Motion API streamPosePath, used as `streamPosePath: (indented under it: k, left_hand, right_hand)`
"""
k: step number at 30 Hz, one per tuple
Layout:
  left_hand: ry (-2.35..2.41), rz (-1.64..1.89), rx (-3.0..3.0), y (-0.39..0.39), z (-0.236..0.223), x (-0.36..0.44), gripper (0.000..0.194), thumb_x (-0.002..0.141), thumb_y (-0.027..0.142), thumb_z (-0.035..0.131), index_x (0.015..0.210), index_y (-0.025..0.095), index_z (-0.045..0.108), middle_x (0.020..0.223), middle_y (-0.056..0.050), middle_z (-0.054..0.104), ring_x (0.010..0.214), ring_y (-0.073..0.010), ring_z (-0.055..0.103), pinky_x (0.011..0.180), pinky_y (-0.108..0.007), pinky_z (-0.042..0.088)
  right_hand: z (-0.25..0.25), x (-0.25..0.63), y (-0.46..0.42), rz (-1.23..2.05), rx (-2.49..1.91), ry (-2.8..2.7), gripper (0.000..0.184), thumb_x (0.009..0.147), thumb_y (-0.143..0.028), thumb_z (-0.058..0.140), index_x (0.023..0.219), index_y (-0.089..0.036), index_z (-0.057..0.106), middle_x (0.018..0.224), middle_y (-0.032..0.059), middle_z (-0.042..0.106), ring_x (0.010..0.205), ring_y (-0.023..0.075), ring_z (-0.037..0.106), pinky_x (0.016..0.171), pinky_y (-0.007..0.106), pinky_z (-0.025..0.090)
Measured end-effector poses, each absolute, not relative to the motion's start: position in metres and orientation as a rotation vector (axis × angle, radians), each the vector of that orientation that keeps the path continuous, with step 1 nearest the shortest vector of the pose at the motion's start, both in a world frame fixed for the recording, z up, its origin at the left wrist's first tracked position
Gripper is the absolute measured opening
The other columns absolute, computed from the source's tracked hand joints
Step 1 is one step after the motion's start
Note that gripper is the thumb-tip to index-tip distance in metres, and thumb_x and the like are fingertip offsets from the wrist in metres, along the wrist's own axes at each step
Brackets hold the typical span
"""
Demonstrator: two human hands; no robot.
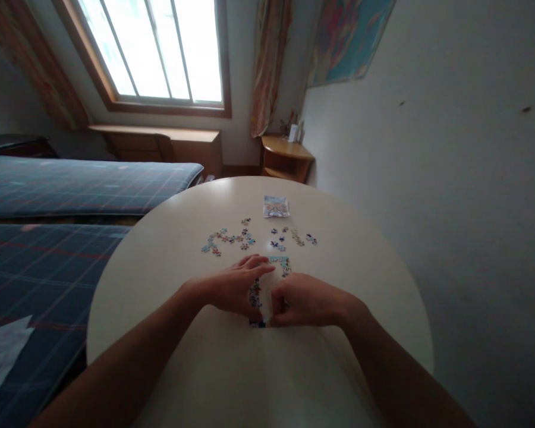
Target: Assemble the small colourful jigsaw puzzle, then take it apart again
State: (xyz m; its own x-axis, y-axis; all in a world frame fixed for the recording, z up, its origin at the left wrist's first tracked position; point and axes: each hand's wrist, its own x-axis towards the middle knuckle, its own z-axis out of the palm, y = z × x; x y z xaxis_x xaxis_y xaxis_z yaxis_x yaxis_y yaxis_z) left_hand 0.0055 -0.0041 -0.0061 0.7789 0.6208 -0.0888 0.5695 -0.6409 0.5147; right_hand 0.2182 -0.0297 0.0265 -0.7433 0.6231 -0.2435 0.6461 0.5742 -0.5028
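A partly joined jigsaw puzzle (255, 292) lies flat on the pale round table, its border pieces set around a bare middle. My left hand (232, 286) rests over its left side with thumb and fingers apart, the thumb near the lower left corner and the fingertips by the top edge. On the puzzle's right side is my right hand (310, 299), its fingers curled in and the tips low near the bottom edge. Whatever those fingers pinch is hidden. Part of the puzzle's right border is covered by this hand.
Loose puzzle pieces (225, 238) are scattered beyond my left hand, and more pieces (282, 239) lie ahead of my right. A small picture packet (276, 206) sits farther back on the round table (356, 238). Plaid beds (71, 184) stand left; a wall (450, 208) runs along the right.
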Motion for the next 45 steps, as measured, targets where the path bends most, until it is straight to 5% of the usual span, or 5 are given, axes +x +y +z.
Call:
streamPosePath:
  k: [4,12,23,33,45]
  left_hand:
    - [0.952,0.087,2.442,-0.006,-0.007,0.006,0.105,0.065,0.065,0.074,0.151,0.026,0.027,0.16,-0.012,0.015,0.147,-0.0395,0.006,0.116,-0.055,0.023]
    - [1.01,-0.058,2.504,-0.007,-0.007,0.011,0.113,0.066,0.077,0.064,0.154,0.022,0.019,0.163,-0.01,0.003,0.148,-0.0362,0.0,0.119,-0.051,0.016]
    - [0.986,0.011,2.517,-0.003,-0.013,0.008,0.108,0.066,0.073,0.068,0.153,0.025,0.024,0.163,-0.01,0.007,0.148,-0.0374,0.002,0.118,-0.053,0.016]
    - [0.99,-0.012,2.496,-0.004,-0.012,0.008,0.113,0.064,0.078,0.066,0.153,0.023,0.023,0.163,-0.01,0.006,0.148,-0.0376,0.001,0.119,-0.051,0.015]
    - [0.984,-0.006,2.496,-0.004,-0.01,0.007,0.11,0.065,0.075,0.068,0.153,0.025,0.024,0.163,-0.01,0.007,0.148,-0.0385,0.003,0.118,-0.054,0.017]
  right_hand:
    - [0.023,0.238,-0.01,-0.935,1.293,2.894,0.019,0.083,-0.03,0.063,0.072,-0.016,0.068,0.06,-0.0018,0.062,0.053,0.0088,0.05,0.053,0.022,0.035]
    - [-0.016,0.298,0.052,-0.301,2.36,2.851,0.023,0.084,-0.025,0.059,0.101,-0.016,0.071,0.101,0.0117,0.071,0.088,0.0211,0.064,0.082,0.034,0.049]
    - [-0.036,0.252,0.05,-0.179,1.902,2.905,0.044,0.097,-0.026,0.037,0.138,-0.028,0.053,0.149,0.0006,0.047,0.141,0.025,0.032,0.115,0.048,0.021]
    - [-0.02,0.273,0.049,-0.353,1.868,3.02,0.016,0.087,-0.024,0.061,0.095,-0.022,0.075,0.109,0.005,0.073,0.114,0.0222,0.057,0.101,0.04,0.041]
    - [-0.022,0.288,0.051,-0.29,1.943,2.976,0.027,0.08,-0.03,0.068,0.104,-0.019,0.073,0.116,0.0102,0.067,0.111,0.025,0.056,0.101,0.041,0.039]
